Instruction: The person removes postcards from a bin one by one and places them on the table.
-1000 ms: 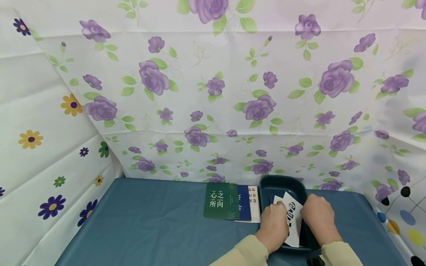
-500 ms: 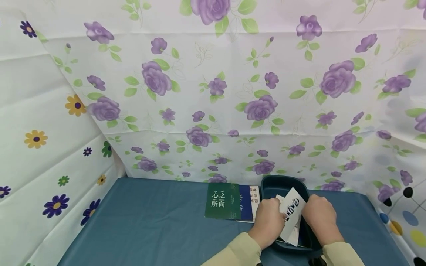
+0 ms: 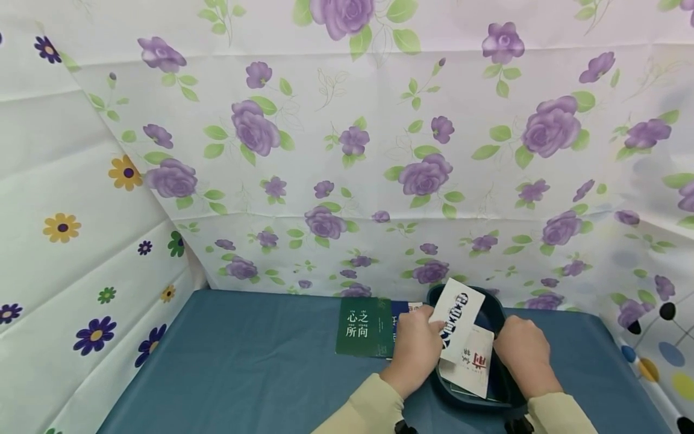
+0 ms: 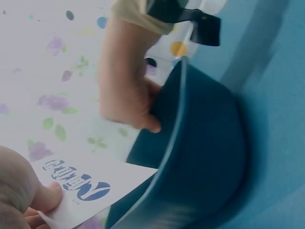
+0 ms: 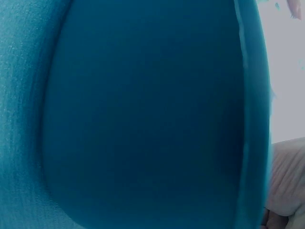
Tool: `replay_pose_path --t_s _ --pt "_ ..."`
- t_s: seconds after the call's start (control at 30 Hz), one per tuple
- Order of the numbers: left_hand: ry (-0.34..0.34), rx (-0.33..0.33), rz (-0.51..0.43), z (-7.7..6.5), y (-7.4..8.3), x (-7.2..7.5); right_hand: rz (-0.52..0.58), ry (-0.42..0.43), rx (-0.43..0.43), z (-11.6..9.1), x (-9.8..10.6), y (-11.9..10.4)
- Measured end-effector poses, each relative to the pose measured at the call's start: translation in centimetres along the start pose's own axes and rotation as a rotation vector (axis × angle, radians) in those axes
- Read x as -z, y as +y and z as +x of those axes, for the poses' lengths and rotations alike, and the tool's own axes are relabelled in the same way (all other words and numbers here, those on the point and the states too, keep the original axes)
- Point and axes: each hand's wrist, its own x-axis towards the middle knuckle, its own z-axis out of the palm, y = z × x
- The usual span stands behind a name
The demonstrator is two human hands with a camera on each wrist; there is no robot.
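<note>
My left hand (image 3: 416, 349) pinches a white card (image 3: 458, 316) with dark blue lettering by its left edge, thumb on its printed face. The card is held tilted above the dark teal bin (image 3: 501, 386), as the left wrist view also shows. My right hand (image 3: 525, 351) grips the bin's right rim, fingers curled. In the bin lies another whitish card (image 3: 470, 364) with red characters, on top of something dark green at the bottom. Only the outer wall of the bin (image 5: 152, 109) and part of the right hand (image 5: 286, 176) show in the right wrist view.
Left of the bin, a green booklet (image 3: 362, 328) overlaps a blue booklet (image 3: 399, 310), with a pale one mostly hidden behind the left hand. All lie on the blue-covered table (image 3: 244, 355). A flowered cloth wall (image 3: 325, 150) stands behind.
My left hand has lifted the white card and moved it up and left, uncovering the card with red characters in the bin. The right hand stays at the rim.
</note>
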Motion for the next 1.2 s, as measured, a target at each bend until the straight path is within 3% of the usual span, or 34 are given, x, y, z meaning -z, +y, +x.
replay_pose_path --t_s 0.13,0.43,0.67,0.83,1.2 --pt "0.046 -0.027 -0.049 0.5 -0.6 1.5 0.005 0.015 0.008 -0.1 0.0 0.0" --pt "0.173 0.004 -0.14 1.8 -2.1 4.8 0.011 0.03 0.015 -0.2 -0.1 0.1" --pt "0.281 -0.013 -0.089 2.0 -3.6 7.0 -0.005 0.002 -0.015 -0.2 0.1 -0.1" --pt "0.335 0.019 -0.072 2.1 -4.7 8.6 0.004 0.0 -0.017 -0.4 0.2 -0.1" --pt "0.376 0.086 -0.027 2.2 -7.6 12.1 0.018 0.016 -0.001 -0.5 0.0 0.0"
